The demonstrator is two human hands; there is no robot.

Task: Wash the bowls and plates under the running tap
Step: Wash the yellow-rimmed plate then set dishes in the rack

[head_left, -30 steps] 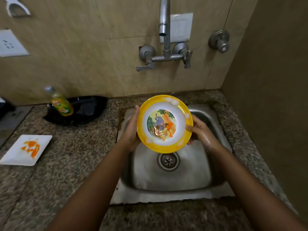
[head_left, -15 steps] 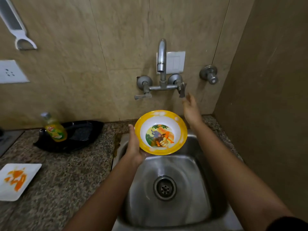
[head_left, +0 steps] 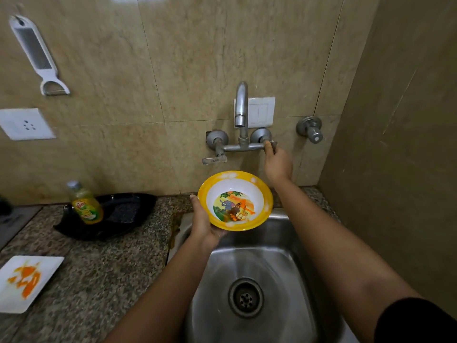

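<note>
A yellow-rimmed bowl (head_left: 235,200) with a cartoon animal picture inside is held over the back of the steel sink (head_left: 284,246), below the tap spout (head_left: 241,105). My left hand (head_left: 203,225) grips the bowl at its left rim and underside. My right hand (head_left: 277,164) is raised to the wall and closed on the tap's right handle (head_left: 272,146). No water is seen coming from the spout. A white square plate (head_left: 27,283) smeared with orange sauce lies on the counter at the far left.
A yellow dish-soap bottle (head_left: 85,204) stands in a black tray (head_left: 123,214) on the granite counter (head_left: 99,268) left of the sink. A second tap handle (head_left: 214,159) points down-left; a separate valve (head_left: 310,129) sits to the right. The brown side wall is close on the right.
My right hand let go of the bowl, rose to the wall and closed on the tap's right handle. My left hand alone now holds the bowl, farther back over the sink.
</note>
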